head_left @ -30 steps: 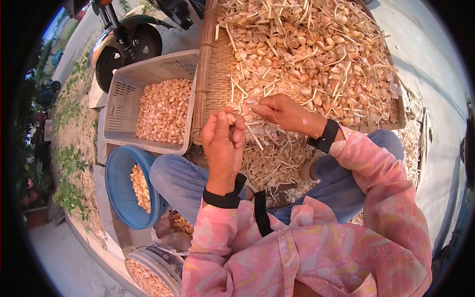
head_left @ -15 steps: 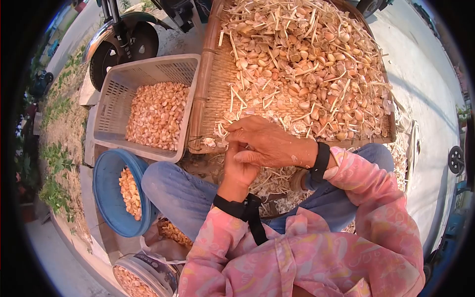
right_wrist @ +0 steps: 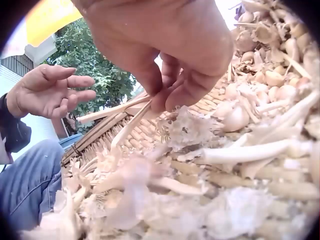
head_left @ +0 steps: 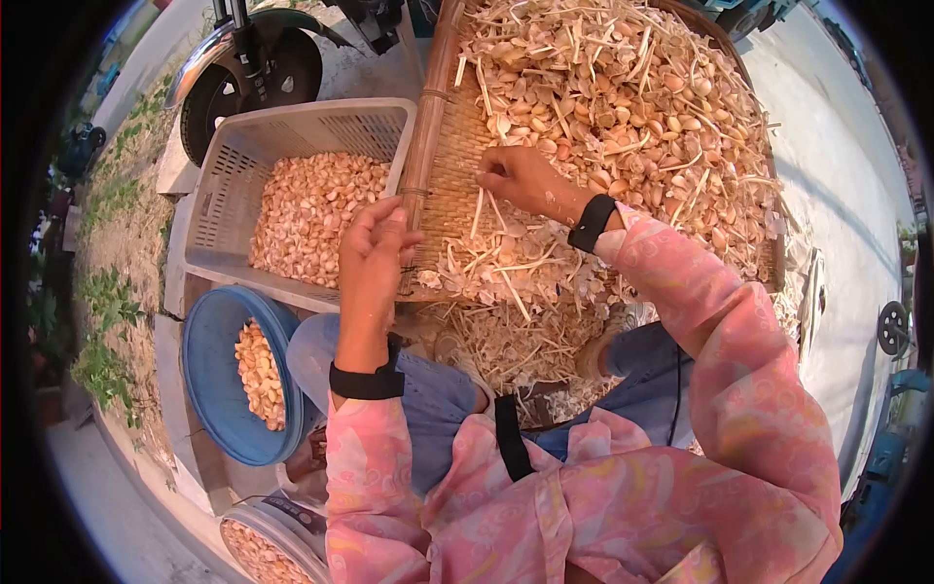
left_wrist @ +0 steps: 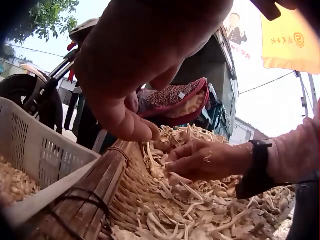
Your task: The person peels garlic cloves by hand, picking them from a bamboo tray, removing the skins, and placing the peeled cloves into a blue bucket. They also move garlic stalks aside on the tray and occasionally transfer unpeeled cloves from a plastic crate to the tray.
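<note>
Over the woven tray [head_left: 455,146], the right hand [head_left: 535,185] pinches dry stalks [head_left: 478,214]; the right wrist view shows thumb and fingertips of that hand [right_wrist: 170,55] closed on stalks [right_wrist: 132,122] above loose skins. The left hand [head_left: 375,258] is raised beside the tray's left edge, near the grey crate [head_left: 219,209]. Its fingers are loosely bent, and its palm [right_wrist: 47,92] shows nothing held in the right wrist view. Garlic cloves, skins and stalks [head_left: 623,97] are heaped on the tray. Peach-coloured cloves [head_left: 316,209] fill the crate's bottom.
A blue tub [head_left: 214,389] holding cloves stands below the crate, with a white bucket [head_left: 292,526] of cloves further down. Stalks and skins [head_left: 525,341] lie on the ground between the person's legs. A vehicle wheel [head_left: 297,73] is behind the crate.
The hands, overlapping half a second ago, have parted. The left hand moved left toward the crate and the right hand moved up and forward over the tray, where it now holds stalks.
</note>
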